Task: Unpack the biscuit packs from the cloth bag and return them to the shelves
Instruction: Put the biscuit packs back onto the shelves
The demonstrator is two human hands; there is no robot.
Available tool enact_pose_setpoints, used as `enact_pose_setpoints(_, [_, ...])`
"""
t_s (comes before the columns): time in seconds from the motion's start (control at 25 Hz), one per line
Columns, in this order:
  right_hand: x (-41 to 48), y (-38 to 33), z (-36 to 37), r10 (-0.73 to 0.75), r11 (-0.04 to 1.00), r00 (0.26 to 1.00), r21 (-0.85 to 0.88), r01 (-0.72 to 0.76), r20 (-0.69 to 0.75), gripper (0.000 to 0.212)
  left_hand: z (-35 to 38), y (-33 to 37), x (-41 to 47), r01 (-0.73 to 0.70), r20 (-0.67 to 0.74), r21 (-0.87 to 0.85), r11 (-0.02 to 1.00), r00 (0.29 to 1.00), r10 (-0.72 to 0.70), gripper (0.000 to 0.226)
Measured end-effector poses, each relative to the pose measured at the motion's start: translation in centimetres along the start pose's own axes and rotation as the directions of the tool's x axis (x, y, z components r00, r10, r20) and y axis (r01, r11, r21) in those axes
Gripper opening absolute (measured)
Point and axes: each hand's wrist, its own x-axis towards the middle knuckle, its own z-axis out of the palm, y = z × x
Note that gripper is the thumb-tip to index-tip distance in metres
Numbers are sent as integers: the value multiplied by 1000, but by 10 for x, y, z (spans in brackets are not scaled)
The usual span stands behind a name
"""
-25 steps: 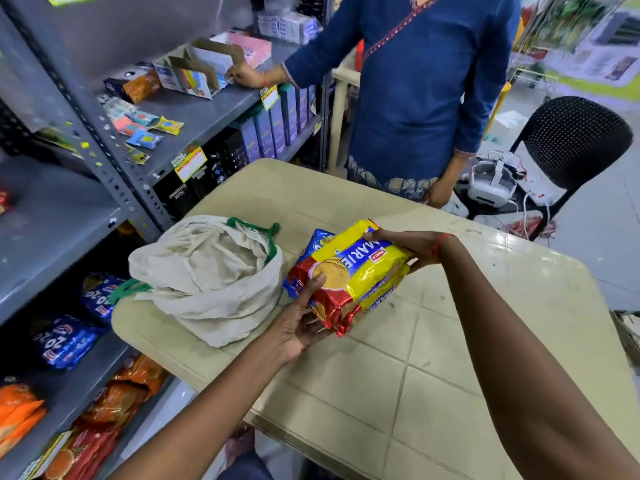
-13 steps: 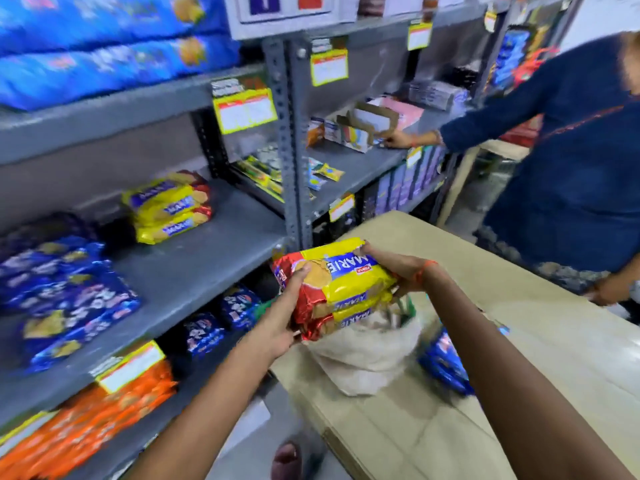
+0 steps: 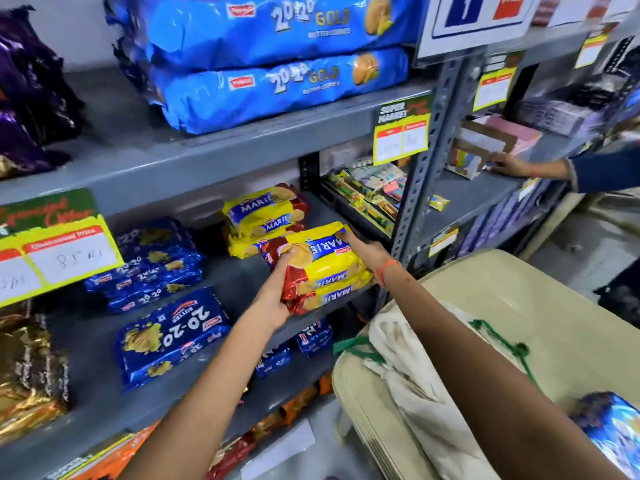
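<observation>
Both my hands hold a stack of yellow and red Marie biscuit packs [image 3: 320, 268] just above the front of the grey middle shelf [image 3: 221, 289]. My left hand [image 3: 278, 296] grips the red near end, my right hand [image 3: 362, 249] the far end. Right behind them, more Marie packs [image 3: 265, 214] lie on the same shelf. The cream cloth bag [image 3: 408, 372] with green handles lies slumped on the beige table [image 3: 540, 313] under my right arm. A blue biscuit pack [image 3: 613, 431] lies on the table at the lower right.
Blue 20-20 packs [image 3: 169, 334] lie on the middle shelf to the left. Large blue 20-20 Gold bags [image 3: 277, 64] fill the upper shelf. Orange packs [image 3: 114, 452] sit on the lower shelf. Another person's hand [image 3: 509, 164] rests by a carton on the right-hand shelving.
I have lifted the Marie packs from the table and carried them left and forward to the middle shelf. The view has swung from the table to the shelving.
</observation>
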Motion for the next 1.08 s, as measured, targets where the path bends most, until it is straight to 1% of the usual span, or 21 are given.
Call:
enact_pose_setpoints(0.08, [15,-10,5,-40,999,999,-9,40,-33,93,3,4,19,-6,-10,0,1000,1000,6,36])
enact_pose_setpoints(0.2, [32,-15,6,-60,998,995,14,62,-78,90,12,3,40,23,-47,-4,1000,999,-23,41])
enact_pose_setpoints(0.24, [35,-14,5,-62,998,994,2,62,-87,91,15,1,45,33,-62,-3,999,998,-33,47])
enact_pose_setpoints(0.32, [41,-11,5,-76,997,994,-32,74,-84,92,20,-3,54,53,-131,-9,999,990,-53,66])
enact_pose_setpoints(0.36, [43,-12,4,-100,994,992,-61,95,-82,88,22,-5,57,52,-179,-14,999,982,-54,76])
enact_pose_setpoints(0.44, [47,-13,0,-184,974,976,-153,165,-118,66,27,-7,60,32,-248,-5,999,968,-33,89])
enact_pose_setpoints(0.48, [48,-14,-2,-216,965,965,-185,188,-147,57,28,-6,61,20,-260,1,1000,965,-19,92])
enact_pose_setpoints(0.52, [47,-14,-3,-230,960,959,-199,196,-165,54,30,-6,61,13,-268,3,1000,963,-12,92])
enact_pose_setpoints(0.56, [47,-15,-4,-231,959,960,-205,196,-162,55,31,-4,62,11,-277,2,1000,961,-10,92])
enact_pose_setpoints(0.6, [48,-15,-6,-215,961,966,-206,183,-145,60,31,-4,63,13,-284,-5,1000,959,-14,93])
enact_pose_setpoints(0.72, [42,-16,-9,-81,986,992,-156,65,-95,87,33,-4,62,15,-290,-37,999,957,-26,92])
enact_pose_setpoints(0.8, [40,-17,-5,-48,993,996,-115,39,-72,95,28,-5,62,-18,-335,-45,999,942,1,92])
enact_pose_setpoints(0.88, [40,-16,3,-82,990,995,-117,74,-61,93,19,-6,61,-51,-381,-53,997,924,27,93])
enact_pose_setpoints(0.96, [40,-16,9,-122,985,991,-127,113,-61,87,12,-7,59,-58,-386,-62,996,922,30,95])
enact_pose_setpoints(1.08, [38,-16,9,-97,990,993,-108,89,-68,84,10,-6,52,-58,-370,-38,998,928,39,99])
